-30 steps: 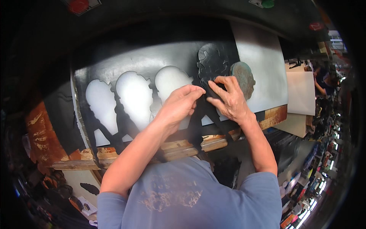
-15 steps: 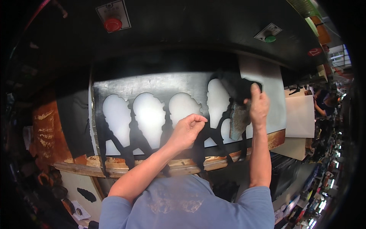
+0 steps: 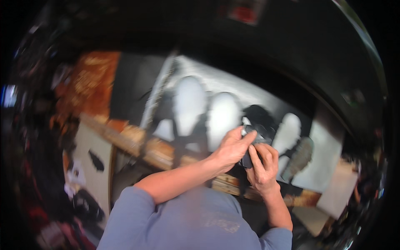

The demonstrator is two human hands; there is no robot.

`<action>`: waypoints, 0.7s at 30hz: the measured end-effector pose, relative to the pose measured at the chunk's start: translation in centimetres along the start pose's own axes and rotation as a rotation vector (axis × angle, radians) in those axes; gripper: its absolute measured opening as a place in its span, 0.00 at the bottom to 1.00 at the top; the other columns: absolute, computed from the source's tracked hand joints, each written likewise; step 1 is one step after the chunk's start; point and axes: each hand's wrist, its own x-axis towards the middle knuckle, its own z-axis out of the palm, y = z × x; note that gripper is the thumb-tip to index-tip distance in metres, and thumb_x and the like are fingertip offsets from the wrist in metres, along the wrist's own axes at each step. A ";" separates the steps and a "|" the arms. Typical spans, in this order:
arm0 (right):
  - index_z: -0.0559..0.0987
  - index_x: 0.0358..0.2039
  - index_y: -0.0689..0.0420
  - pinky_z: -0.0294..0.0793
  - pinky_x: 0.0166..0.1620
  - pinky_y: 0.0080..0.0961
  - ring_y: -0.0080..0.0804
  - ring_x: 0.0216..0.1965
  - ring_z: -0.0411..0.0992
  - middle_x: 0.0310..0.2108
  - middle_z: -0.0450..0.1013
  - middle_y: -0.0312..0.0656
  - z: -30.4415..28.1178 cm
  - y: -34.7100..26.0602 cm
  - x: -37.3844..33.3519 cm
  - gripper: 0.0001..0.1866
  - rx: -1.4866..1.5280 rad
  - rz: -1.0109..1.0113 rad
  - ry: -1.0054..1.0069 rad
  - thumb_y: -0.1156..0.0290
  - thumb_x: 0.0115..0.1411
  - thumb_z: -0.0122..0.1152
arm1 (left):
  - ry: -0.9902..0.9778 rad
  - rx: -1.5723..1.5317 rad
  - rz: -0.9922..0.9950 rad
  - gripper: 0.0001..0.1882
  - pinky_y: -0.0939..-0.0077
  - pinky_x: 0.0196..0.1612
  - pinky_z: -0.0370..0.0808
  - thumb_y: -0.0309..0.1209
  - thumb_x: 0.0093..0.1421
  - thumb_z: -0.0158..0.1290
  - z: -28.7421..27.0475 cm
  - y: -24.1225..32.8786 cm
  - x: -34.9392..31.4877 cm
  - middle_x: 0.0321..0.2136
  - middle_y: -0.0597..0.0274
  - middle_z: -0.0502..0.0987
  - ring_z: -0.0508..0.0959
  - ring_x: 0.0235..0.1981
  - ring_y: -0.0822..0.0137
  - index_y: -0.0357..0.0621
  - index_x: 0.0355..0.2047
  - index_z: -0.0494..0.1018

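My left hand (image 3: 233, 149) and my right hand (image 3: 263, 167) are together over the middle of the work surface, both closed. Between their fingers is a black sole-shaped piece (image 3: 259, 118), its rounded end pointing away from me; motion smears its detail, and I cannot tell whether it is one layer or several. Beneath lies a black sheet (image 3: 207, 129) with sole-shaped openings, through which a white board (image 3: 321, 154) shows. To the right of my hands, a worn grey-brown sole-shaped block (image 3: 299, 158) rests at a slant on the sheet and board.
Above the far side hangs a dark machine body with a red button (image 3: 243, 14). A worn wooden edge (image 3: 156, 150) runs along the near side. At left are a rusty orange plate (image 3: 96, 79) and a pale panel (image 3: 93, 166) with a black scrap (image 3: 96, 161) on it.
My view has turned and tilted. My right hand has come left from beside the block with the black piece, and my left hand, pinched before, now meets it there.
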 end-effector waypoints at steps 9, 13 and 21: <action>0.81 0.55 0.66 0.73 0.62 0.36 0.47 0.56 0.75 0.54 0.75 0.55 4.9 3.5 -0.9 0.14 0.350 0.514 0.075 0.80 0.70 0.59 | 0.515 -0.326 0.879 0.09 0.75 0.54 0.78 0.29 0.74 0.58 -16.4 1.7 -12.5 0.46 0.67 0.83 0.81 0.47 0.76 0.42 0.51 0.79; 0.82 0.53 0.66 0.73 0.61 0.34 0.44 0.55 0.75 0.54 0.75 0.52 7.1 5.5 -2.4 0.12 0.246 0.406 0.095 0.80 0.72 0.60 | 1.107 -0.336 1.042 0.16 0.66 0.57 0.81 0.27 0.72 0.59 -30.4 0.4 -23.6 0.51 0.59 0.82 0.83 0.51 0.64 0.39 0.57 0.75; 0.82 0.53 0.64 0.74 0.61 0.34 0.44 0.57 0.75 0.54 0.74 0.51 7.3 7.4 -3.6 0.11 -0.018 0.436 0.017 0.77 0.75 0.57 | 1.483 0.429 0.215 0.17 0.66 0.53 0.79 0.26 0.60 0.56 -50.5 -4.0 -44.0 0.41 0.57 0.86 0.84 0.44 0.63 0.39 0.50 0.82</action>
